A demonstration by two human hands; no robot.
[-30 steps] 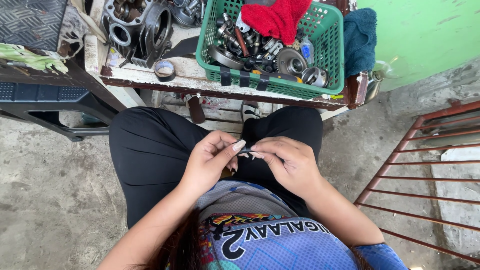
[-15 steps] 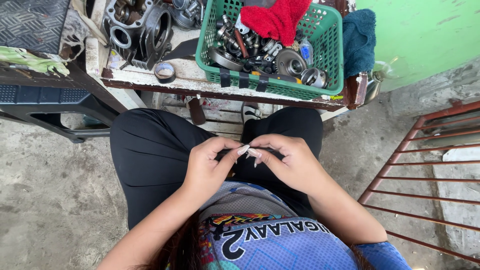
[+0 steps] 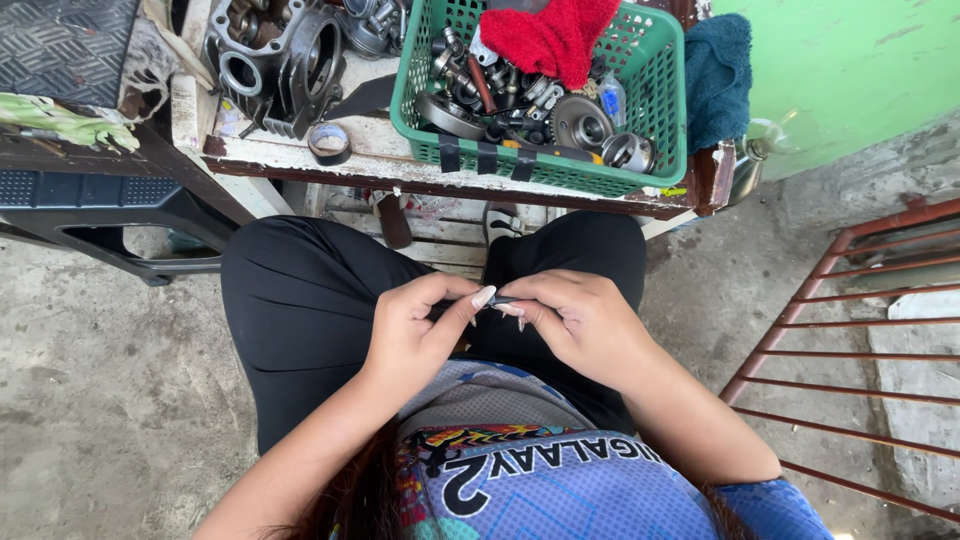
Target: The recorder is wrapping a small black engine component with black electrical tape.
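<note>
I sit with my knees in black trousers under a worn wooden bench. My left hand and my right hand meet over my lap, fingertips pinched together on a small dark metal part. Most of that part is hidden between my fingers, so its shape is unclear. Both hands hold it from opposite sides, thumbs and forefingers closed on it.
On the bench stand a green plastic basket with several gears and metal parts, a red cloth, a grey engine casing and a small round ring. A blue cloth hangs at right. A red metal grate lies right; concrete floor.
My hands stay together over my lap and have shifted only slightly, the fingers working around the small part.
</note>
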